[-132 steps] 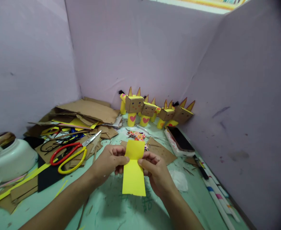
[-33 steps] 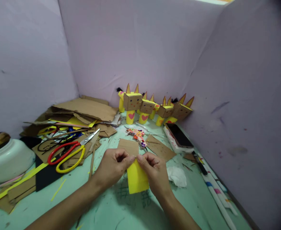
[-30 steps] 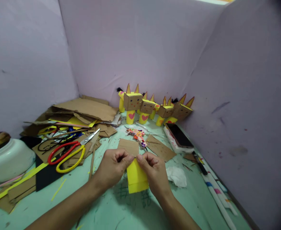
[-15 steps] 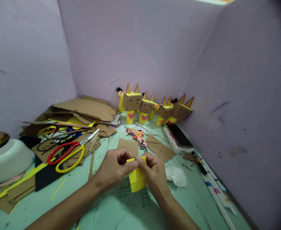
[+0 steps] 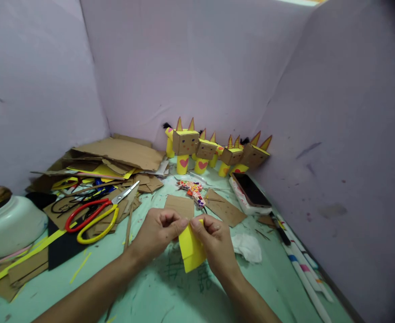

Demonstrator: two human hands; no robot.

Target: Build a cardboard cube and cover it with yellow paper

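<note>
- Green tabletop (image 5: pixel 143 291): spreading across the bottom of the frame; carrying all the materials below
- Cardboard stack (image 5: pixel 120 152): lying at left of centre; loose offcuts are spilling toward the middle of the frame
- Row of box-headed figures (image 5: pixel 186 142): standing at upper centre against the wall; four heads are showing, all bearing horns, so these are looking assembled (judgement)
- Left hand (image 5: pixel 159 231): sitting at lower centre; thumb and fingers are closing on the upper left edge of the yellow paper
- Right hand (image 5: pixel 216 242): sitting just right of it; thumb and fingers are pinching the upper right part of the same paper; the two thumb tips are nearly meeting
- Scissors (image 5: pixel 115 202): lying at left of centre on the offcuts, blades pointing up and right; no hand is touching them
- Yellow paper (image 5: pixel 191 246): hanging between the hands at lower centre, apparently clear of the tabletop; a crease is running across near its lower end, so that fold is counting as done; the upper end is seeming unfinished, judging by the thumbs working there; its exact fold is hiding behind them; nothing is appearing attached to the paper
- Small cardboard piece (image 5: pixel 180 205): lying flat just beyond the hands; being untouched
</note>
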